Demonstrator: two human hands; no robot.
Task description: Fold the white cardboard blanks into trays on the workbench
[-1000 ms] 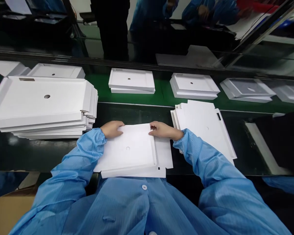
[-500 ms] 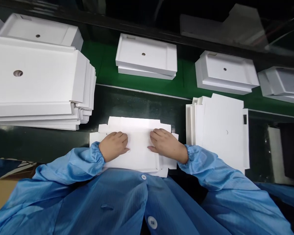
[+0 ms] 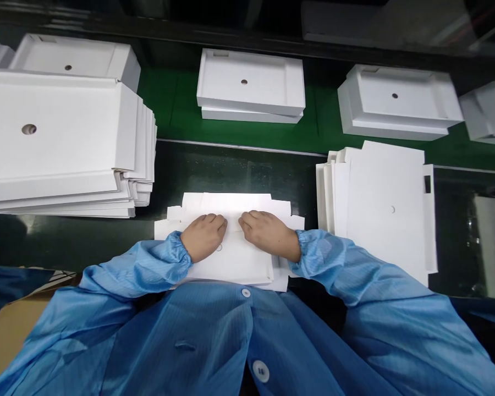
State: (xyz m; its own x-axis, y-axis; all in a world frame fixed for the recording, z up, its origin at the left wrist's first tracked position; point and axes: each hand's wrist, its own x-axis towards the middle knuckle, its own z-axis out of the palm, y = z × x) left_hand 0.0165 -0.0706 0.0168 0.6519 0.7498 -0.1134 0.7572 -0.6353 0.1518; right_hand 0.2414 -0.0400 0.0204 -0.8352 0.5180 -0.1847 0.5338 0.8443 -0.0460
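Note:
A white die-cut cardboard box blank lies on the dark worktop against my blue coat, its notched flaps spread out. My left hand rests on its upper middle, fingers curled and pressed together on the board along a crease. Close beside it, my right hand has its fingers bent onto the same crease, a small gap apart from the left. Fingertips of both hands are partly hidden beneath the knuckles. A small curved cut mark shows in the board near my left thumb.
To the right stands a stack of flat white blanks. A pile of partly folded white trays sits at left. Beyond, on a green strip, are stacked white box trays and more trays. A brown carton is at lower left.
Both hands have slid inward along the blank, closer to each other and slightly up toward the crease. The view has shifted a little.

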